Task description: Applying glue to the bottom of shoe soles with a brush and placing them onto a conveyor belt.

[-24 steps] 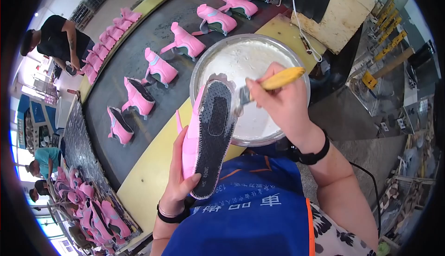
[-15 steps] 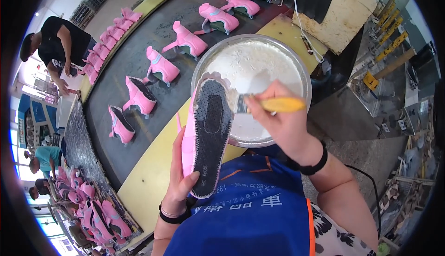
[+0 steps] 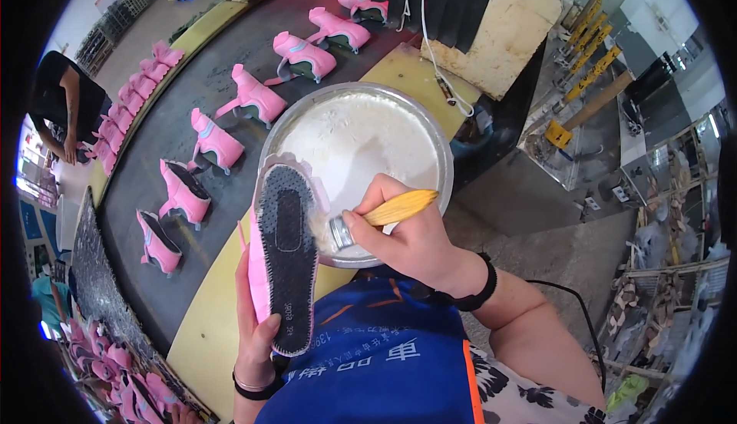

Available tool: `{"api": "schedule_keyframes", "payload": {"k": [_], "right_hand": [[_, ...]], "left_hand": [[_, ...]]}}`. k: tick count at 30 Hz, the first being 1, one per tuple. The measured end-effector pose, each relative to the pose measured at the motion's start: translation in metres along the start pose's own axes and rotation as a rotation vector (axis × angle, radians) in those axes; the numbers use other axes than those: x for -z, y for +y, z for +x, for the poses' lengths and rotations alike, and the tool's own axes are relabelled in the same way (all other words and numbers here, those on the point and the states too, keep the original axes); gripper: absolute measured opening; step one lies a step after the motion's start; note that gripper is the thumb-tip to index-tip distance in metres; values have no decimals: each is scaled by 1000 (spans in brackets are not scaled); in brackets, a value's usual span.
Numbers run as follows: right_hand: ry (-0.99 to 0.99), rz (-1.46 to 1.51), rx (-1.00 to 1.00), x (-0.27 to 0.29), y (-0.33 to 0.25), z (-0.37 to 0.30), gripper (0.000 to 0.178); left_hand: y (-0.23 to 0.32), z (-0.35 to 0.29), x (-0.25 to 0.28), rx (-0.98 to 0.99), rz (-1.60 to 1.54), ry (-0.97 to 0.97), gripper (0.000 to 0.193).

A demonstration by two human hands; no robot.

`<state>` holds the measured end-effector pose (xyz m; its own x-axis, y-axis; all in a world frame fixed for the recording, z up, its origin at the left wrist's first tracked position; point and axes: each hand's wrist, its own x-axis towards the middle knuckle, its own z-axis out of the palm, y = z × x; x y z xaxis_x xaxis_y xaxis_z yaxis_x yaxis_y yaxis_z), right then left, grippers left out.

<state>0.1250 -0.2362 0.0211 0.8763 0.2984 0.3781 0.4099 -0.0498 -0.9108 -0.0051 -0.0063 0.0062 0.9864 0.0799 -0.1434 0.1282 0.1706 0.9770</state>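
My left hand point(image 3: 257, 339) is closed round the heel end of a pink shoe upper point(image 3: 285, 263), its dark stitched sole side turned up and its toe end at the rim of a metal basin point(image 3: 447, 171). In my right hand point(image 3: 411, 240) is a paintbrush point(image 3: 384, 217) with a yellow handle and metal ferrule. Its bristles touch or nearly touch the sole's right edge near the forefoot. White liquid point(image 3: 338, 128) fills much of the basin, and a wet whitish film shows around the toe.
Several pink shoe uppers point(image 3: 253, 94) lie in a row on a dark conveyor belt point(image 3: 146, 186), with more along its far edge. A person point(image 3: 69, 102) in black stands across it. Pink uppers are heaped at lower left. A white cord point(image 3: 426, 40) hangs beyond the basin.
The view has shifted right, so the scene sits further left. The brush has tilted and slid down along the sole's right edge, its handle now pointing up to the right.
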Motion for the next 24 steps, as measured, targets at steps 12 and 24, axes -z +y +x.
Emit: {"api": "schedule_keyframes", "payload": {"k": [12,24], "right_hand": [[-25,-207,416,30,-20,45,23],[-418,-186,515,4,-26,57,22]], "left_hand": [[38,-15,8,242,-340,-22,100],[41,-22,13,295,-392,-159,97]]}}
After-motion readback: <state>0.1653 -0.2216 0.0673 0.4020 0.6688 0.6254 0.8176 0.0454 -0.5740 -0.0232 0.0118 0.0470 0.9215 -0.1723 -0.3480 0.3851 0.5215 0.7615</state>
